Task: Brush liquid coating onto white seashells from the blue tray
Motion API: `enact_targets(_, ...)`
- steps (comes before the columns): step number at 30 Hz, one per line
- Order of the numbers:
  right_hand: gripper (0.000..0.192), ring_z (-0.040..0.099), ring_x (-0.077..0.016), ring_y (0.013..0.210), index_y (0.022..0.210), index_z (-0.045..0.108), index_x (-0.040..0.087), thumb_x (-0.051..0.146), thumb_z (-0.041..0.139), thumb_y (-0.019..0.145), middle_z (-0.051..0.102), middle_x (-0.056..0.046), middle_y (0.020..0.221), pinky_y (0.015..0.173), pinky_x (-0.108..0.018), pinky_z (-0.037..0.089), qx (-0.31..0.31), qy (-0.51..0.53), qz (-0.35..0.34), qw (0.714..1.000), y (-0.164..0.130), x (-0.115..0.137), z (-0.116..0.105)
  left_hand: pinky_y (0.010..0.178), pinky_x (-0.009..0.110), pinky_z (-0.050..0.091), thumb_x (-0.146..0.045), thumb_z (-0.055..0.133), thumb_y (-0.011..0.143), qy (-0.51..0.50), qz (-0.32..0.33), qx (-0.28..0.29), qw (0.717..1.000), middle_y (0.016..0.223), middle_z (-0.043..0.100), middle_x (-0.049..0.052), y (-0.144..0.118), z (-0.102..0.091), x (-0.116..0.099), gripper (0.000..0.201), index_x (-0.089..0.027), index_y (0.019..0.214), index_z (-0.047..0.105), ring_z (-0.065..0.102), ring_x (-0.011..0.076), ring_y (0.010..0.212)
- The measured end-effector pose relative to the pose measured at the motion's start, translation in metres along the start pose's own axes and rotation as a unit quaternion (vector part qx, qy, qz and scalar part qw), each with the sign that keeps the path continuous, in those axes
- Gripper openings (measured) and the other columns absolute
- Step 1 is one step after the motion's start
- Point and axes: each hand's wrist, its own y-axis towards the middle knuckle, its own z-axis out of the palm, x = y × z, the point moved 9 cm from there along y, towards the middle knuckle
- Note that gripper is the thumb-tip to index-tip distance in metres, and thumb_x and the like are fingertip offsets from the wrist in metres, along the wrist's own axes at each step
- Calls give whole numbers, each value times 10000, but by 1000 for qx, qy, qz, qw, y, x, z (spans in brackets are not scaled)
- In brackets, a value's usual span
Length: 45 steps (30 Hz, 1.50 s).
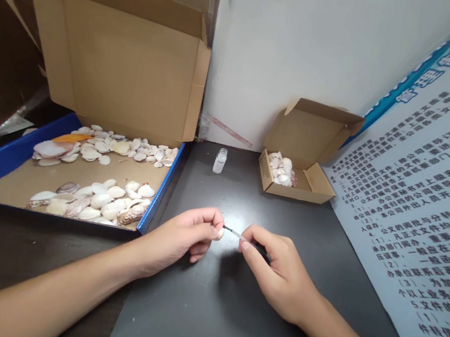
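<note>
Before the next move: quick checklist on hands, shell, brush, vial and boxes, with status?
1. Left hand pinches a small pale shell at its fingertips: ok.
2. Right hand holds a thin dark-handled brush: ok.
3. Brush tip touching the shell: cannot tell, too small.
4. Small clear glass vial upright on the dark table, apart from both hands: ok.
5. Vial cap off: cannot tell.
6. Large blue-edged cardboard tray and small brown cardboard box both hold shells: ok.
</note>
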Motion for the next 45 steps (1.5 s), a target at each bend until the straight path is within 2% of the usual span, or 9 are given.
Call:
enact_targets(5, 202, 400, -119, 561, 751, 474, 206, 261, 446, 943, 424, 49, 607, 569, -264, 299, 26, 6, -14, 1000, 0, 3, 5, 490, 203, 300, -242, 554, 840, -4, 1, 0, 1000, 556, 346, -84, -1, 1, -1, 103, -196, 793, 474, 287, 77, 509)
enact_targets(10, 202, 394, -119, 554, 754, 478, 206, 256, 445, 947, 409, 54, 590, 564, -265, 291, 7, -7, 6, 1000, 1, -3, 3, 491, 202, 304, -270, 579, 840, 0, 3, -3, 1000, 557, 346, -81, 0, 0, -2, 147, -195, 769, 474, 292, 79, 511)
enact_targets(15, 196, 392, -117, 556, 756, 471, 207, 246, 444, 945, 413, 52, 604, 568, -264, 298, 44, 9, -20, 999, -1, 5, 8, 492, 205, 309, -251, 566, 823, -6, 2, -3, 1000, 560, 351, -80, 0, -1, -1, 107, -199, 787, 480, 293, 82, 509)
enact_targets(20, 199, 399, -122, 556, 753, 480, 208, 258, 447, 942, 413, 55, 590, 566, -268, 288, 15, -15, 8, 1000, 0, -2, 4, 490, 203, 306, -272, 592, 825, -7, 0, -5, 1000, 563, 348, -79, 0, -1, -1, 146, -198, 771, 479, 295, 81, 510)
enact_targets(32, 211, 403, -118, 557, 749, 481, 206, 272, 444, 946, 418, 56, 595, 573, -263, 292, 20, -9, 6, 1000, 3, -2, 5, 490, 199, 316, -258, 581, 844, -6, 1, -4, 1000, 562, 351, -79, 0, -2, 1, 131, -195, 778, 487, 297, 77, 507)
enact_targets(35, 268, 431, -123, 579, 741, 498, 198, 295, 402, 972, 450, 41, 615, 590, -264, 308, 2, 8, -13, 1000, 3, -3, 1, 486, 194, 305, -259, 587, 852, -22, 5, -11, 1000, 557, 329, -86, 1, -2, 1, 145, -195, 776, 480, 279, 73, 502)
enact_targets(38, 338, 422, -128, 572, 689, 481, 196, 285, 348, 986, 435, 32, 596, 582, -261, 314, -44, 27, -17, 999, 7, -8, -9, 478, 192, 293, -257, 605, 842, -48, 11, -21, 999, 565, 325, -89, 3, -2, -1, 169, -195, 767, 467, 270, 67, 492)
enact_targets(41, 308, 434, -130, 596, 677, 482, 194, 287, 406, 960, 453, 28, 608, 583, -256, 320, -77, 29, -11, 997, 15, -9, -18, 474, 189, 289, -252, 624, 835, -69, 6, -11, 998, 577, 333, -89, 6, 1, -2, 181, -193, 767, 466, 270, 59, 483)
enact_targets(45, 258, 399, -117, 581, 673, 481, 192, 274, 460, 917, 417, 45, 597, 575, -252, 301, -91, 56, -30, 994, 29, 4, -24, 462, 186, 283, -233, 636, 829, -97, 0, 9, 995, 597, 345, -87, 9, 3, -3, 167, -189, 781, 482, 268, 49, 473)
